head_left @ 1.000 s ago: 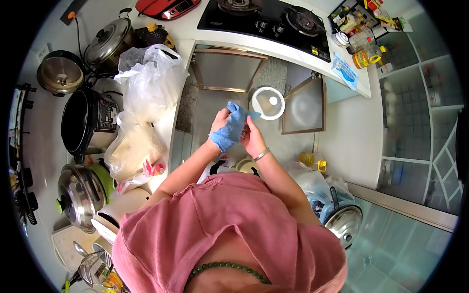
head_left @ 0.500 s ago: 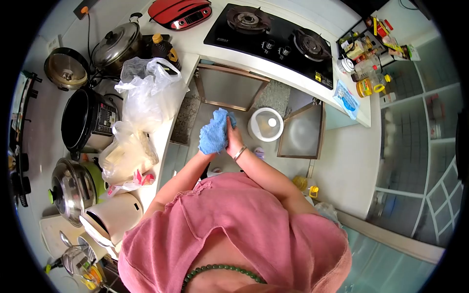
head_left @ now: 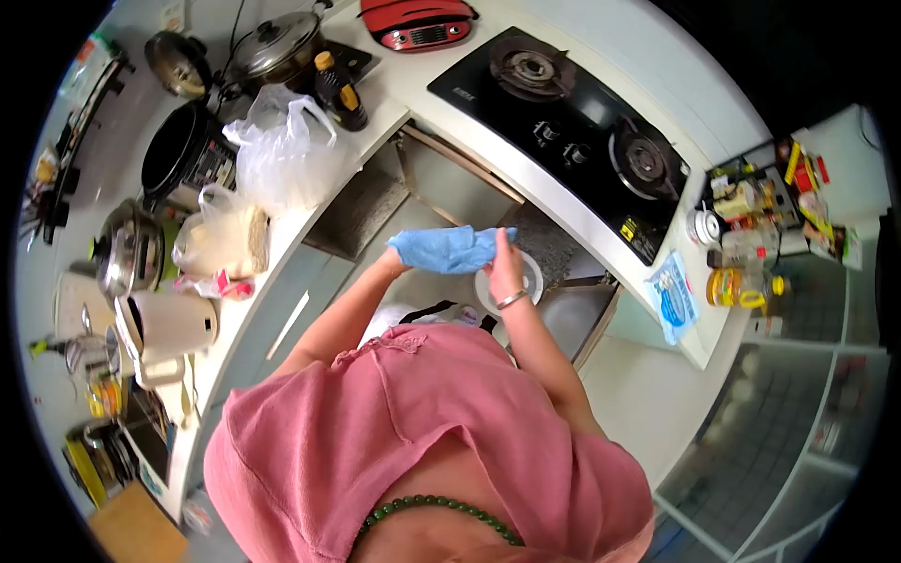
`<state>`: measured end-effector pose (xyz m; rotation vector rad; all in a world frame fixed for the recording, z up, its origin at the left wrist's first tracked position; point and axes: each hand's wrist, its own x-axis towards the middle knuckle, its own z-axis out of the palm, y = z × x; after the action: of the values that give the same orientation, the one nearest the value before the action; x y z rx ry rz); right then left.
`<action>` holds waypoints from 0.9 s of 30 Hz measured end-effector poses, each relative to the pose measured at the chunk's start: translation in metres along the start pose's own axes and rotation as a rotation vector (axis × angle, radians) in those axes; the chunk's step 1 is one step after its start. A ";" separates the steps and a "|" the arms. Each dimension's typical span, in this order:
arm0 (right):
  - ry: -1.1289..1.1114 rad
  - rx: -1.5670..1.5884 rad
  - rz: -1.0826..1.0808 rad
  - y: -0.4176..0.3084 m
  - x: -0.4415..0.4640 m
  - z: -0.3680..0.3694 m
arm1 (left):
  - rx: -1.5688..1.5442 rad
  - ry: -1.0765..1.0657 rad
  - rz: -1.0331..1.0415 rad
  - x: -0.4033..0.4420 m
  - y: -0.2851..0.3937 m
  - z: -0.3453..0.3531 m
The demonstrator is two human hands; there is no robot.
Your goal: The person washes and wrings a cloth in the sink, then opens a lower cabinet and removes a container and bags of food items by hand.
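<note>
A blue cloth is stretched sideways between my two hands, in front of my pink top. My left hand is at the cloth's left end, its fingers mostly covered by the fabric. At the right end, my right hand pinches the cloth between thumb and fingers; a silver bangle circles that wrist. Just below and behind the right hand, partly hidden by it, is a white round container with a lid, low down near the open cabinet doors.
A black gas stove is set in the far counter, beside a red appliance. Plastic bags, a dark bottle and pots line the left counter. Bottles stand at the right. Open cabinet doors jut out below the counter.
The cloth has gone from bunched up to stretched out sideways. My right hand has moved right, away from my left hand. The camera view has turned, so the counters appear rotated.
</note>
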<state>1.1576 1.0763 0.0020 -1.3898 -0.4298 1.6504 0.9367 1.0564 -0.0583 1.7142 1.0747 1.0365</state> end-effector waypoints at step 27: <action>-0.563 -0.548 -0.330 -0.019 0.014 -0.027 | -0.226 0.092 -0.670 0.052 0.056 0.042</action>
<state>1.1900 1.0900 -0.0007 -1.1100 -1.4437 1.6891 1.0042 1.0796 -0.0081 1.0148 1.3976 0.7641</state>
